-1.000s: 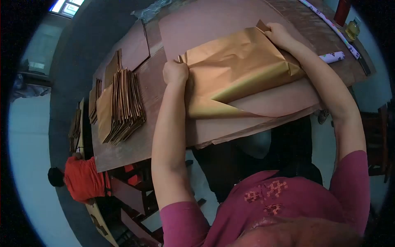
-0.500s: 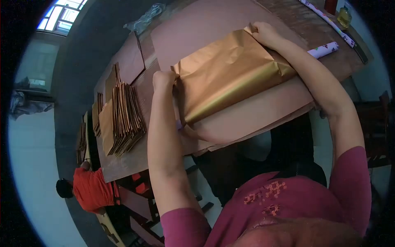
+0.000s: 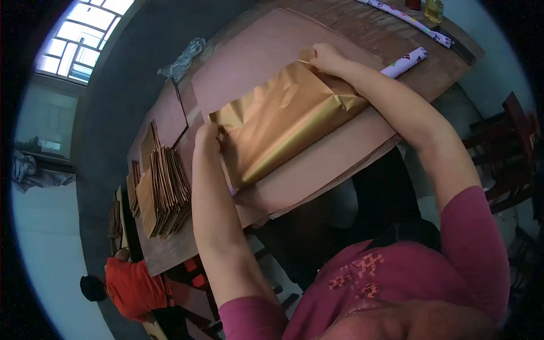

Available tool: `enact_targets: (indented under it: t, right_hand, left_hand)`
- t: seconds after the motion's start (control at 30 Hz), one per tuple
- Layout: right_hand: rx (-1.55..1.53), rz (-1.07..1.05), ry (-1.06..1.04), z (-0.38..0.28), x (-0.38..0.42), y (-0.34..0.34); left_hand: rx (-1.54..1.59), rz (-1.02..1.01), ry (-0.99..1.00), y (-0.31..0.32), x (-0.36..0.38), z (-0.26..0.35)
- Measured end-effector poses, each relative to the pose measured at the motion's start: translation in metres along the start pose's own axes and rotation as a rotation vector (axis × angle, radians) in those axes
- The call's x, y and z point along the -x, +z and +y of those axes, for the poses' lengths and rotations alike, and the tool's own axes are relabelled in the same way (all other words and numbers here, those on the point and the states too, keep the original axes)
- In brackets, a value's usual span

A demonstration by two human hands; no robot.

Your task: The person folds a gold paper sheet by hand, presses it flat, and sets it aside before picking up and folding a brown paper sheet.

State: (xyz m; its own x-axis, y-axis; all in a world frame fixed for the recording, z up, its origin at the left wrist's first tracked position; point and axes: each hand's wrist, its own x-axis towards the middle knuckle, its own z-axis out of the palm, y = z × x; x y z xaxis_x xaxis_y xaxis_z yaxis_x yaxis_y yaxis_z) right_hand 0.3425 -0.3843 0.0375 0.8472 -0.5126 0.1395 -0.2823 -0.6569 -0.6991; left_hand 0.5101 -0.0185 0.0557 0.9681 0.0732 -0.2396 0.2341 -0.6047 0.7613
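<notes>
Head cam, looking down over table (image 3: 396,34).

L hand (image 3: 207,136): fingers clenched on left corner of gold paper sheet (image 3: 277,122), pinching the edge. R hand (image 3: 326,56): fingers curled, gripping far right corner of same sheet. Both arms stretched out, sheet held taut betw. them.

Gold sheet: folded over on itself, shiny fold edge running along near side, creased at right end. Lies on top of a stack of pink-brown paper sheets (image 3: 340,153) that overhangs near table edge.

Left of L hand: pile of folded brown paper bags (image 3: 167,190), stood on edge, fanned. Smaller pile (image 3: 135,195) just beyond it at left. Single pink-brown sheet (image 3: 170,116) lying flat, far of the bag pile.

Right, far side: rolled printed paper (image 3: 405,61) near R forearm; long printed roll (image 3: 405,20) further off; dark flat tool (image 3: 458,48) by it. Crumpled clear plastic (image 3: 184,56) at far left table edge.

Another person, red shirt (image 3: 133,286), low left, beside table. Window (image 3: 79,34) top left.
</notes>
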Motion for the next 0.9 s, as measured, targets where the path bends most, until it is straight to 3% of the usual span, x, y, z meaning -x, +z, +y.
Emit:
enact_targets:
  t: [0.03,0.13,0.23,0.3,0.37,0.43,0.6,0.73,0.9]
  right_hand:
    - [-0.114,-0.123,0.065,0.005,-0.005,-0.002]
    - [-0.282,-0.096,0.047,0.017,-0.015,0.005]
    - [-0.653,-0.129,-0.058,0.014,0.002,-0.011]
    - [-0.784,-0.159,-0.123,0.010,0.018,-0.026]
    - [-0.909,-0.188,-0.194,0.005,0.034,-0.037]
    - [-1.100,-0.229,-0.316,-0.003,0.052,-0.053]
    - [-1.132,-0.169,-0.429,-0.018,0.103,-0.095]
    - [-1.054,-0.112,-0.565,-0.022,0.135,-0.118]
    - [-0.972,-0.016,-0.588,-0.023,0.159,-0.128]
  left_hand:
    - [0.121,-0.054,0.007,-0.006,0.012,0.004]
    - [0.364,-0.161,0.029,-0.028,0.053,0.020]
    - [0.514,-0.113,0.332,-0.042,0.110,0.028]
    - [0.682,-0.208,0.533,-0.050,0.138,0.023]
    - [0.718,-0.212,0.560,-0.062,0.168,0.018]
    - [0.724,-0.206,0.724,-0.072,0.189,0.014]
    - [0.751,-0.324,0.900,-0.085,0.207,-0.003]
    - [0.856,-0.289,0.858,-0.082,0.226,-0.007]
    - [0.868,-0.290,0.893,-0.079,0.232,-0.011]
